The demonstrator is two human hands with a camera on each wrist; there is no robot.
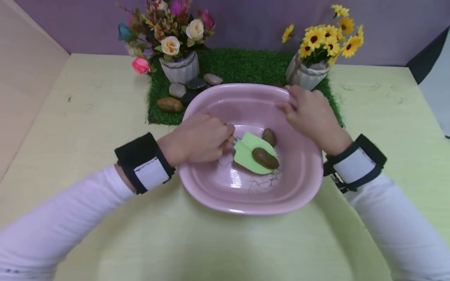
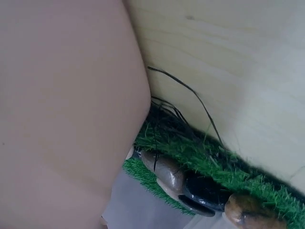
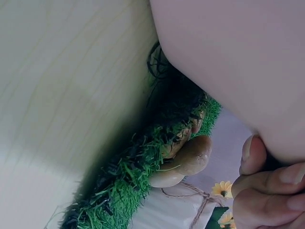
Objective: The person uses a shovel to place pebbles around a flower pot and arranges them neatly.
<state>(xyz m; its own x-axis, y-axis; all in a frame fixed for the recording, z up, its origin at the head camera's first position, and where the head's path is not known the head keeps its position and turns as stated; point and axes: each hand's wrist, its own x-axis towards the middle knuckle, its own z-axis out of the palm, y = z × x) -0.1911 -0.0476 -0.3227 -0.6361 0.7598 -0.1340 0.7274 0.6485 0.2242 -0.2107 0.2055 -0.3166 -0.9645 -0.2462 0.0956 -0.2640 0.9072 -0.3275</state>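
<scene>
A pink basin stands on the table in the head view. My left hand reaches over its left side and grips the handle of a light green toy shovel, the handle mostly hidden by the fingers. A long brown stone lies on the shovel blade. Just behind the blade is a rounder brown stone in the basin. My right hand holds the basin's back right rim; its curled fingers show over the rim in the right wrist view.
Behind the basin lies an artificial grass mat, with several stones on its left part. A pot of mixed flowers and a pot of yellow flowers stand on it. Dark loose strands lie in the basin.
</scene>
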